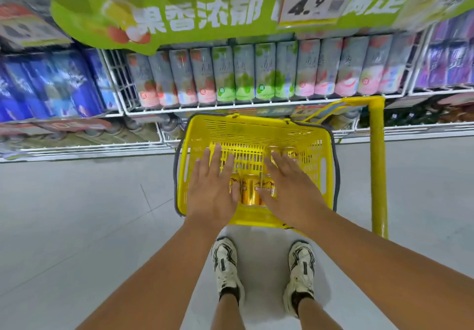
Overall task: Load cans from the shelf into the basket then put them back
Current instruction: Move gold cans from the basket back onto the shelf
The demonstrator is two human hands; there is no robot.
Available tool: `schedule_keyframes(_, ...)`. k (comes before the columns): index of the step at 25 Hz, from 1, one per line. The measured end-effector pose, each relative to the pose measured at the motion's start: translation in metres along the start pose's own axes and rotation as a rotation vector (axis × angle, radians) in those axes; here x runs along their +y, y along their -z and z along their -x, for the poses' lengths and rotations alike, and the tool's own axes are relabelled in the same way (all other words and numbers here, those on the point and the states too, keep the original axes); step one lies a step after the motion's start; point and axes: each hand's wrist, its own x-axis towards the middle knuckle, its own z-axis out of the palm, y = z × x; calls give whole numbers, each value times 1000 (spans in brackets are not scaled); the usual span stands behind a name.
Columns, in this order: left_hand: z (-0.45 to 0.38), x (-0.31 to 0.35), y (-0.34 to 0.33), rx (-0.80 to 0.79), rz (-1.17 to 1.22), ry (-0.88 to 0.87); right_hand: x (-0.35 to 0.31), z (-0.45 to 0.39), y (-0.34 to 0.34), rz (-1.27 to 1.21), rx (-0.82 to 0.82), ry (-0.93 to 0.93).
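A yellow plastic basket (318, 165) stands on the floor in front of the shelf. Gold cans (249, 191) lie side by side in its near half, and more gold can tops (288, 151) show at the far right, partly hidden. My left hand (211, 188) hovers flat over the basket's left side, fingers spread, holding nothing. My right hand (292, 188) is spread above the right side, its thumb over the gold cans, palm down. Tall pale cans (246, 73) with red, green and pink fruit prints fill the white wire shelf (205, 109) behind the basket.
The basket's yellow pull handle (378, 165) rises at the right. Blue cans (51, 86) stand on the shelf at left, purple ones (446, 65) at right. A green banner (205, 14) with a price tag hangs above. My shoes (227, 263) stand on grey floor.
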Motion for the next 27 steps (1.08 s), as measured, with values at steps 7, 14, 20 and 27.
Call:
schedule_keyframes(7, 0, -16, -99, -189, -65, -2, 16, -44, -89, 24, -69, -19)
schedule_keyframes(14, -30, -22, -155, -205, -56, -40, 22, -80, -154, -6, -119, -51)
schedule_keyframes(20, -46, -28, -179, -388, -54, 19, 21, -104, -180, -86, -180, -168)
schedule_keyframes(27, -64, -22, -214, -494, 178, 269, 12, -135, -209, -419, -165, -534)
